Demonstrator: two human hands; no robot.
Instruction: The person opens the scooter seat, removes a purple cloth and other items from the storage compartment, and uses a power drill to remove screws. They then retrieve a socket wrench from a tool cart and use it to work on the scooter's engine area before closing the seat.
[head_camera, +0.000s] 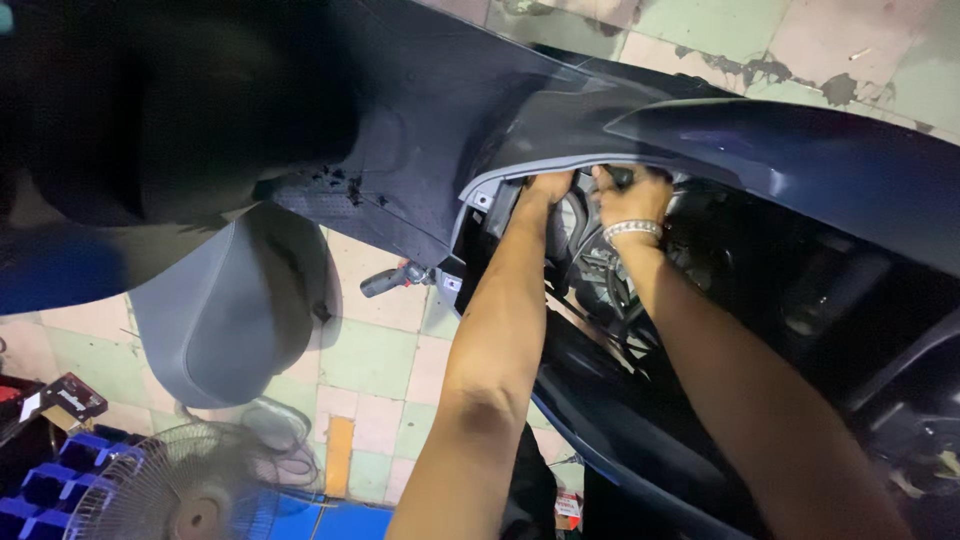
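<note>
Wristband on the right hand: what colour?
Silver-white, a beaded-looking wristband on the right hand; head view, the only one.

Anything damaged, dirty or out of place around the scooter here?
The tiled floor shows dark stains and worn patches at top right. The scooter's dark body panel is lifted open over exposed wiring, where the left hand and right hand reach in. The grey seat looks intact.

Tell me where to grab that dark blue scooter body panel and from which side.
Grip the dark blue body panel along its lower edge above the opening, probably from below and inside, palms up. That curved rim overhangs the cavity; the left hand and right hand already reach there.
</note>
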